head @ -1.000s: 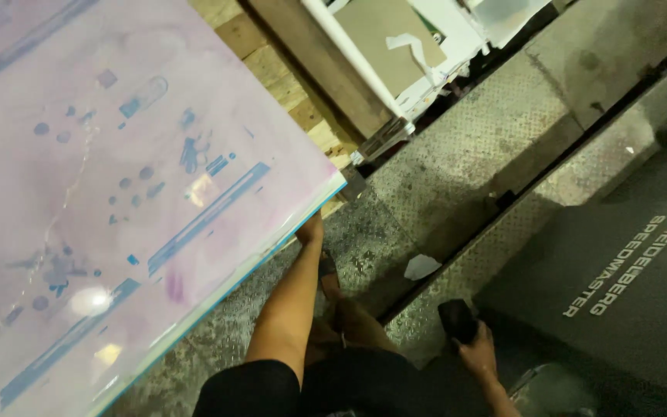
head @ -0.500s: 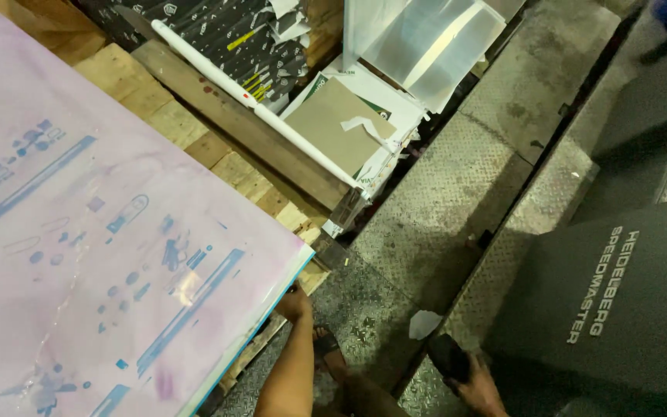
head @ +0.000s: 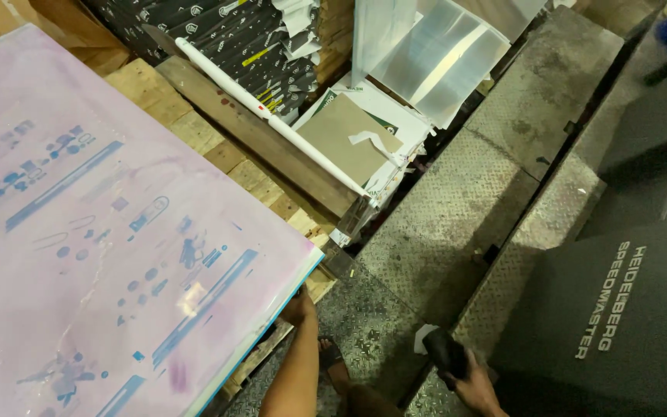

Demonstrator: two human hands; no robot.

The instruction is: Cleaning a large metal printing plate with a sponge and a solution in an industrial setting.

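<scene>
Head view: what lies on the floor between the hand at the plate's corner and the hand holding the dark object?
Between left hand and right hand: bare checker-plate floor, a sandalled foot, a white paper scrap.

Glossy, smooth pink-tinted printing plate (head: pixel 102 232), rough bare-wood pallet (head: pixel 218 150), matt brown cardboard sheet (head: pixel 345 135), worn metal tread-plate floor (head: pixel 449 208), matt dark machine cover (head: pixel 611 309).

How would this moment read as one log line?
left hand: under corner of large pink printed sheet | right hand: holding small black object
</scene>
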